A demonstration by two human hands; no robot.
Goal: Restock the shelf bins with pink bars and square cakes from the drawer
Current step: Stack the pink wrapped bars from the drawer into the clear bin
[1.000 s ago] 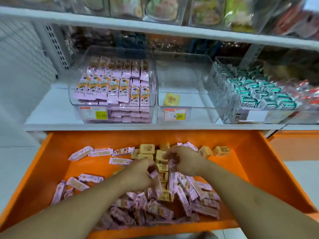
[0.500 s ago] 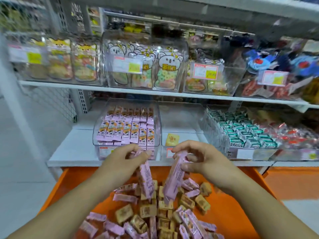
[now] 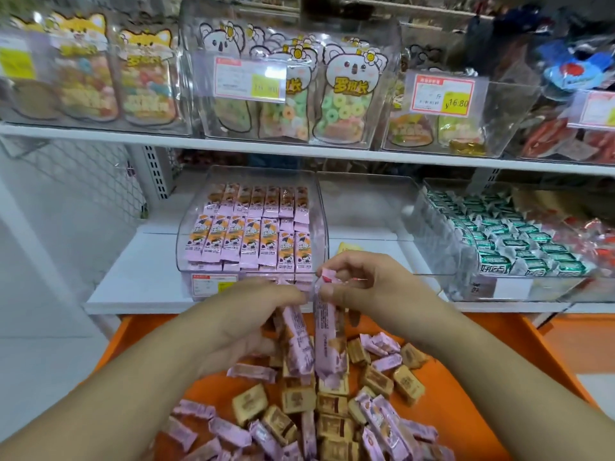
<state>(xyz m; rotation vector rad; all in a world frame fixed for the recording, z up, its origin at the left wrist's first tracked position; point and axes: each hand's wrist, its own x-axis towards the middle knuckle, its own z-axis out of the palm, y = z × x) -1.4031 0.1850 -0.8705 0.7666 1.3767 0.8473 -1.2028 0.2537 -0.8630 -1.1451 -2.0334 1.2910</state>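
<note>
My left hand (image 3: 246,321) pinches the top of a pink bar (image 3: 299,344) that hangs down over the orange drawer (image 3: 499,394). Close beside it, my right hand (image 3: 372,287) grips another pink bar (image 3: 327,341) by its upper end. Both hands hover just in front of the clear shelf bin (image 3: 199,224) stocked with rows of pink bars. To its right stands a nearly empty clear bin (image 3: 366,201) with one yellow square cake (image 3: 347,246) at its front. Loose pink bars (image 3: 229,430) and tan square cakes (image 3: 249,404) lie heaped in the drawer below.
A clear bin of green-wrapped sweets (image 3: 506,237) sits at the right of the lower shelf. The shelf above (image 3: 299,151) carries bins of bagged ring candies with price labels. White floor and a mesh panel (image 3: 83,181) lie to the left.
Both hands lifted out of the drawer, each with a pink bar, and rose toward the pink-bar bin. The view tilted upward, bringing the upper shelf into sight.
</note>
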